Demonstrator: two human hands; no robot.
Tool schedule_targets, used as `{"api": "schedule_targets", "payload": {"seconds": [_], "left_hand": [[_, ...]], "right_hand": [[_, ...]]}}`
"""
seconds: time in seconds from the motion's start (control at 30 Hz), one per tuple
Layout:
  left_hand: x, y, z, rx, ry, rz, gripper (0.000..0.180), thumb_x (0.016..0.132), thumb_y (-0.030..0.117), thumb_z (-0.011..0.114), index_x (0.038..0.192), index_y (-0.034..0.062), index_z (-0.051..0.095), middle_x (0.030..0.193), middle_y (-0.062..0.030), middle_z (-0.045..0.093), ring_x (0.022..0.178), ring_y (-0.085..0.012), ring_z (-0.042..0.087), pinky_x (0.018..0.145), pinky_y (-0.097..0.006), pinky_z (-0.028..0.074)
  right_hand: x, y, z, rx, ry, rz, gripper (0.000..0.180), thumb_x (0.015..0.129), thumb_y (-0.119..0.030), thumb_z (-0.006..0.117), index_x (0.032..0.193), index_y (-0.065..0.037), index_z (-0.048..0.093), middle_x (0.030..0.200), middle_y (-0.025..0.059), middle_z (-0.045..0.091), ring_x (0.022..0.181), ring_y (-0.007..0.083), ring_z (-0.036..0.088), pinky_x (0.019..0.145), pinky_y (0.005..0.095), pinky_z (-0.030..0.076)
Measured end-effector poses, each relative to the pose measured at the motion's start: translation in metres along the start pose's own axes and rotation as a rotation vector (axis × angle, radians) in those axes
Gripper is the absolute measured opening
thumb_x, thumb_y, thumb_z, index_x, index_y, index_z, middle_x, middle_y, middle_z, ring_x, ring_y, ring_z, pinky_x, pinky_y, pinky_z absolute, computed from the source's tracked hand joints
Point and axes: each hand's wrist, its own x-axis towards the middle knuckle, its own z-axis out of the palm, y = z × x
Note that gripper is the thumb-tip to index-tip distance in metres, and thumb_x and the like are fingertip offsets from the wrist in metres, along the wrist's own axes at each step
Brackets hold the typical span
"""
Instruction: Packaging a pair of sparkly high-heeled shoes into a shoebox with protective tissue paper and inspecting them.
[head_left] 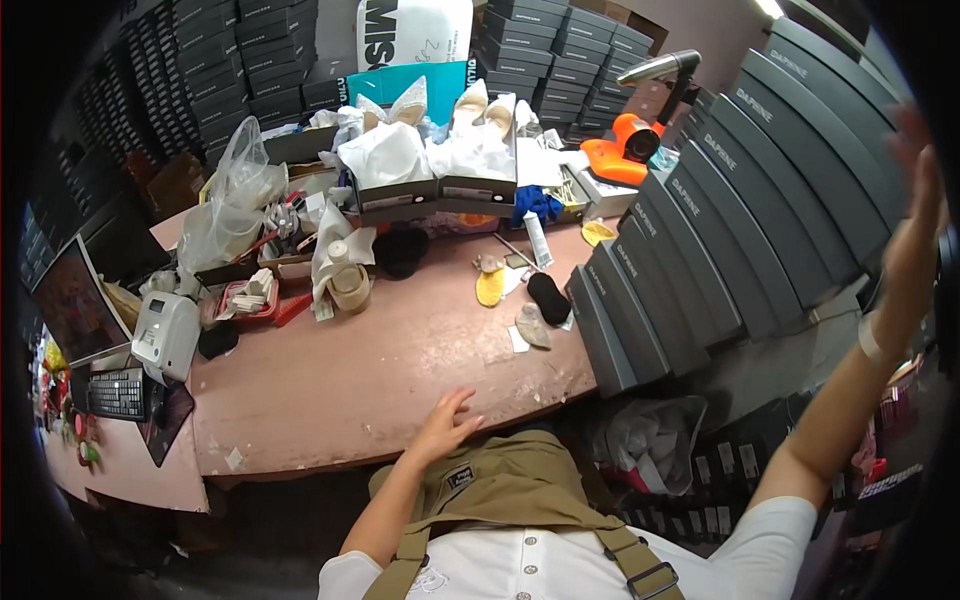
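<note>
My left hand (448,427) hovers at the table's front edge in front of my apron (500,485); its fingers are apart and hold nothing. My right arm reaches far out to the right. At the picture's dark rim, my right hand (922,185) is raised beside the tall stacks of dark grey shoeboxes (745,205). Its fingers look stretched out, though they are dim and blurred; whether they touch a box I cannot tell. The box stacks stand at the table's right side.
On the pink table (400,365) lie a black sponge (548,299), yellow pads (490,287) and a tube (538,240). Behind them are open boxes (400,198) of white shoes and an orange heat-gun-like tool (630,150). A printer (165,335) and keyboard (117,393) stand left.
</note>
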Motion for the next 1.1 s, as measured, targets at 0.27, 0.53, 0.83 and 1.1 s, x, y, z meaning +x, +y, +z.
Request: {"api": "schedule_targets", "payload": {"seconds": [0.27,0.53,0.83,1.1], "left_hand": [[-0.005,-0.018,-0.008,0.026,0.044,-0.126,0.051,0.086,0.021,0.067,0.13,0.0026,0.048,0.128,-0.0183,0.046,0.109,-0.0287,0.056,0.088,-0.035,0.05],[-0.031,-0.031,-0.023,0.02,0.11,-0.279,0.051,0.086,0.024,0.066,0.129,0.0016,0.049,0.125,-0.0181,0.05,0.109,-0.0271,0.057,0.087,-0.035,0.05],[-0.033,0.014,-0.017,-0.184,0.358,-0.054,0.048,0.089,0.023,0.063,0.129,0.0008,0.048,0.124,-0.0154,0.051,0.109,-0.0247,0.055,0.089,-0.034,0.047],[-0.066,0.045,-0.028,-0.265,0.616,0.125,0.058,0.092,0.038,0.056,0.135,0.0004,0.043,0.138,-0.0188,0.04,0.13,-0.0287,0.038,0.105,-0.036,0.032]], "right_hand": [[-0.174,0.077,0.464,0.672,-0.544,0.959,0.098,0.08,-0.061,0.061,0.144,0.003,0.022,0.146,0.0263,0.029,0.137,0.0367,0.028,0.11,0.0423,0.024],[-0.225,0.047,0.574,1.409,-0.392,1.628,0.055,0.075,-0.054,0.061,0.111,-0.012,0.055,0.107,0.0086,0.056,0.099,0.0258,0.054,0.086,0.0493,0.041],[-0.29,-0.027,0.328,1.48,-0.357,1.351,0.065,0.079,-0.017,0.049,0.14,-0.003,0.032,0.129,0.0093,0.049,0.117,0.0201,0.05,0.097,0.0336,0.042],[-0.371,-0.204,0.252,1.501,-0.762,1.462,0.075,0.081,-0.018,0.053,0.147,0.0,0.02,0.143,0.0175,0.035,0.13,0.0229,0.037,0.109,0.0316,0.027]]}}
